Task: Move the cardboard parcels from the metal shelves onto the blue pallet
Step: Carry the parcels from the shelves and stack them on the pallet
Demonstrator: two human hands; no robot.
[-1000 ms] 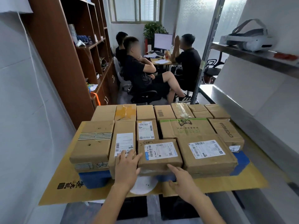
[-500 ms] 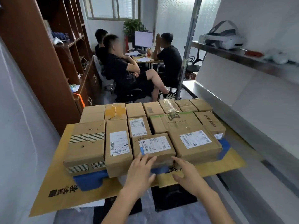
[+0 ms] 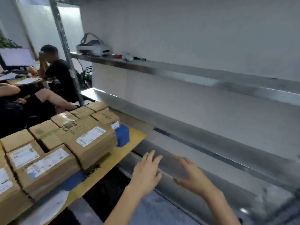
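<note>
Head view: left hand (image 3: 146,172) and right hand (image 3: 190,174) both spread, empty, side by side before the metal shelves (image 3: 203,73) at 12 o'clock. Stacked cardboard parcels (image 3: 90,140) sit on the blue pallet (image 3: 122,135) at 9–10 o'clock — left hand nearer. No parcel visible on shelves.

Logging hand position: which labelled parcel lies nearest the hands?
The large parcel at the stack's shelf-side near corner, beside the exposed blue pallet.

Head-worn view, angled down, near shelves (image 3: 186,71)
</note>
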